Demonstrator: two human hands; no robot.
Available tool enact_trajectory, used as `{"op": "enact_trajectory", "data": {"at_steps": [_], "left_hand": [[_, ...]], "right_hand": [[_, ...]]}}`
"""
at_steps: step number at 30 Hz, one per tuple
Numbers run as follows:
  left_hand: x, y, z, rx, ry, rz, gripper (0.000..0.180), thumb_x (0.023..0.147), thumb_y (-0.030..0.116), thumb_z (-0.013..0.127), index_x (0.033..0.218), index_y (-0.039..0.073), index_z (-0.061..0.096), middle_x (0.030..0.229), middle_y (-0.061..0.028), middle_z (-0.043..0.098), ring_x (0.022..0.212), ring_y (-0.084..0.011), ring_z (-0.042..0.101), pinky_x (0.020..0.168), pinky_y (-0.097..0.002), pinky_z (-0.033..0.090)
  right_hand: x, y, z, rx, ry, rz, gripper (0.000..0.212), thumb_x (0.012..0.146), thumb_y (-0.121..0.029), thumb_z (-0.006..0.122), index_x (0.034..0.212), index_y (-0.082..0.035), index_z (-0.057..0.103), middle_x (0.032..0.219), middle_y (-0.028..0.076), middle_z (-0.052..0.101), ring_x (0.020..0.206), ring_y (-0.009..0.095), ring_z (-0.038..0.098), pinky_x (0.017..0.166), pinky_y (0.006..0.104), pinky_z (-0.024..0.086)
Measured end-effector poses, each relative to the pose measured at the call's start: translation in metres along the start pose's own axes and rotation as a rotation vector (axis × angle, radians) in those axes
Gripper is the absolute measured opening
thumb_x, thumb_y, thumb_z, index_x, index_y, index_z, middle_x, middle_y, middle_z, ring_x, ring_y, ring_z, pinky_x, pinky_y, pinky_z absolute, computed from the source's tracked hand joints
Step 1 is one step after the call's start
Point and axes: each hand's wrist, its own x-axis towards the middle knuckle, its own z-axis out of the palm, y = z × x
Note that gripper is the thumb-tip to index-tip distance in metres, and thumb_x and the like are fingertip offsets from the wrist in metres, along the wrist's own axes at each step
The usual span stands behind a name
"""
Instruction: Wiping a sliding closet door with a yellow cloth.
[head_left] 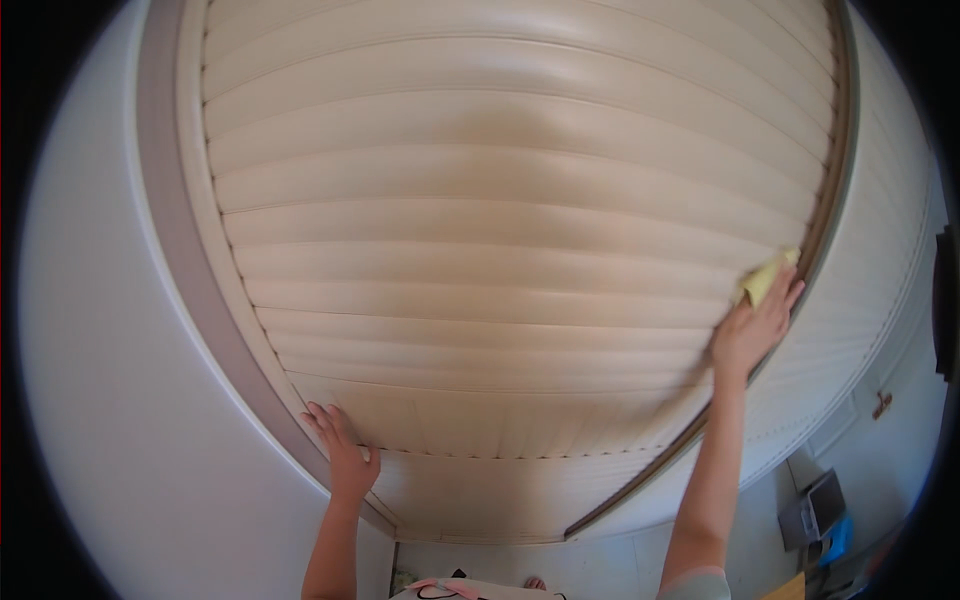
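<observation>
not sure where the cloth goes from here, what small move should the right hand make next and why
Probably slide the yellow cloth slightly down the slatted panel along its right edge: the right hand has it near that edge, more slats lie below, and the left hand is over at the lower left, away from that path.

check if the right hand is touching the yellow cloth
Touching: the head view shows the right hand laid over part of the yellow cloth, which sticks out along the fingers with no visible gap.
</observation>
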Motion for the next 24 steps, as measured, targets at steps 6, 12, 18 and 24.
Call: {"op": "enact_trajectory", "data": {"at_steps": [6,12,18,24], "left_hand": [[-0.002,0.007,-0.001,0.032,-0.026,-0.074,0.101,0.072,0.009,0.064,0.148,-0.007,0.0,0.151,-0.0379,-0.012,0.138,-0.0591,-0.012,0.112,-0.063,0.005],[-0.018,0.005,0.0,0.019,-0.013,-0.037,0.101,0.072,0.01,0.064,0.148,-0.007,0.0,0.151,-0.0382,-0.011,0.137,-0.0604,-0.012,0.111,-0.0648,0.004],[-0.009,0.009,-0.001,0.001,-0.012,0.0,0.102,0.072,0.012,0.065,0.149,-0.005,0.001,0.152,-0.0374,-0.008,0.137,-0.0609,-0.011,0.11,-0.0657,0.005],[-0.009,-0.006,0.0,0.017,0.009,0.007,0.103,0.071,0.012,0.066,0.15,-0.004,0.002,0.152,-0.0373,-0.008,0.138,-0.0599,-0.011,0.111,-0.065,0.006]], "right_hand": [[-0.009,-0.081,-0.008,0.298,-0.031,-0.19,0.074,0.089,-0.049,0.046,0.148,-0.007,0.032,0.151,0.019,0.034,0.145,0.037,0.018,0.115,0.0595,0.002],[-0.032,-0.256,-0.043,0.542,-0.518,-0.694,0.094,0.076,-0.07,0.054,0.151,-0.018,0.029,0.157,-0.002,0.025,0.146,0.023,0.018,0.112,0.0652,0.008],[-0.036,-0.276,-0.037,0.476,-0.325,-0.817,0.082,0.083,-0.06,0.056,0.152,-0.028,0.026,0.158,-0.006,0.022,0.146,0.021,0.018,0.115,0.058,0.013],[-0.012,-0.087,-0.014,0.18,-0.304,-0.375,0.055,0.088,-0.047,0.05,0.136,-0.021,0.054,0.15,0.017,0.036,0.141,0.042,0.024,0.114,0.0635,0.008]]}}
